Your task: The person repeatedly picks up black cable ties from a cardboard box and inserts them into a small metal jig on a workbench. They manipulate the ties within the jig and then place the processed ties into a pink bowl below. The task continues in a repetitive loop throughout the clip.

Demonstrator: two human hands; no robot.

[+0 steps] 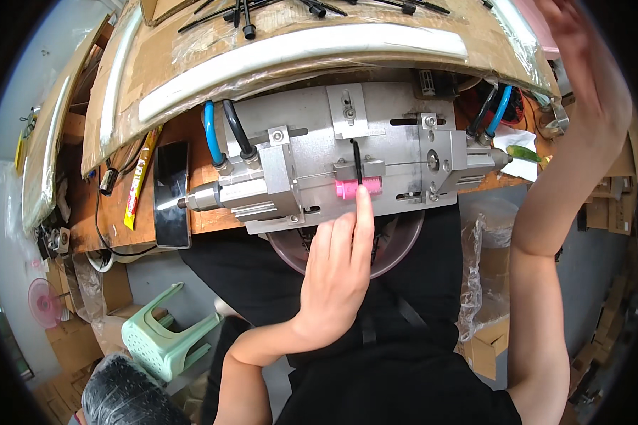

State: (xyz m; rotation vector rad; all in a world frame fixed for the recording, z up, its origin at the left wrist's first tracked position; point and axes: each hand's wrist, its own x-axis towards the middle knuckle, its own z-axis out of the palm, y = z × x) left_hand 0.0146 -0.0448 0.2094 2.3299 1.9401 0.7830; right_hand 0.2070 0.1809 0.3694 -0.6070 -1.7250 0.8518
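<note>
My left hand (337, 265) reaches up to the front of a metal fixture plate (319, 152), index finger stretched out. Its fingertip touches the lower end of a thin black rod (357, 159) beside a pink block (346, 189). The rod lies across a small grey metal holder (376, 168) in the middle of the plate. The other fingers point forward, partly bent, with nothing seen in them. At the upper right my right hand (568, 35) is raised past the cardboard, smeared and cut by the picture's edge; whether it holds anything does not show.
Pneumatic cylinders (252, 198) with blue and black hoses flank the plate. Several black rods with round heads (249, 30) lie on the cardboard (213, 57) above. A phone (171, 191) and yellow wrapper (140, 177) lie left. Below are a bowl (404, 248) and green stool (159, 326).
</note>
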